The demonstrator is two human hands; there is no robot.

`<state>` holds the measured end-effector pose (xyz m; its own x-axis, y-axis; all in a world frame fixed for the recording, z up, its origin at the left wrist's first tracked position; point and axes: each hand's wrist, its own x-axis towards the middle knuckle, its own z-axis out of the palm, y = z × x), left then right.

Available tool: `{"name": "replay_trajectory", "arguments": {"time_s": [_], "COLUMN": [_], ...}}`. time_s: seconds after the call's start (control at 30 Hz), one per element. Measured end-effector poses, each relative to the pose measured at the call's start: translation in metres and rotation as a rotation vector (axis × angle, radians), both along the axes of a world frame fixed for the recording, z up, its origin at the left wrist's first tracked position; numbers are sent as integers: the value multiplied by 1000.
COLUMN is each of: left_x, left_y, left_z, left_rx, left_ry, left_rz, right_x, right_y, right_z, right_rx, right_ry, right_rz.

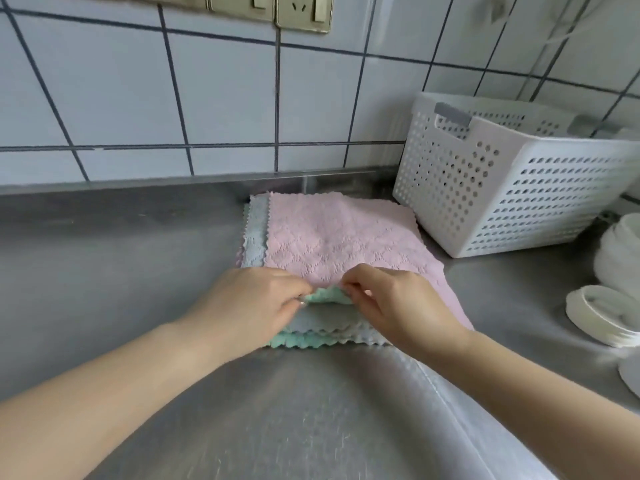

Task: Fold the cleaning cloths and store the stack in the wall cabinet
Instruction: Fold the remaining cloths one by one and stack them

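Note:
A small stack of folded cloths (325,332) lies on the steel counter near me, with grey layers over a green one. My left hand (252,306) and my right hand (394,303) both pinch the far edge of a green cloth (327,295) on top of that stack. Behind it a pink cloth (332,237) lies spread flat on other unfolded cloths; a pale blue cloth (256,233) pokes out on its left. No wall cabinet is in view.
A white perforated basket (519,188) stands at the back right against the tiled wall. White plates and lids (602,313) are piled at the right edge. The steel counter (121,254) extends to the left and towards me. Wall sockets (301,12) sit above.

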<state>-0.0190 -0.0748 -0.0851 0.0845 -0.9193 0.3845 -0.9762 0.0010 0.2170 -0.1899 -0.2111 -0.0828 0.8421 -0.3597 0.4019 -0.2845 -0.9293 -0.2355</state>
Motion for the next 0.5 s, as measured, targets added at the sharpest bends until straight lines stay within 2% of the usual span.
{"name": "replay_trajectory", "arguments": {"time_s": [0.07, 0.13, 0.23, 0.33, 0.5], "left_x": [0, 0, -2, -10, -35], "left_y": [-4, -4, 4, 25, 88], "left_z": [0, 3, 14, 38, 65], "left_rx": [-33, -60, -45, -123, -108], "left_ry": [105, 123, 54, -23, -218], "left_rz": [66, 109, 136, 131, 52], "right_x": [-6, -16, -29, -45, -84], "right_y": [0, -1, -8, -3, 38], "right_z": [-2, -4, 6, 26, 47], "right_rx": [-114, -209, -241, -243, -211], "right_ry": [53, 121, 210, 185, 76], "right_rz": [30, 10, -187, -373, -298]}}
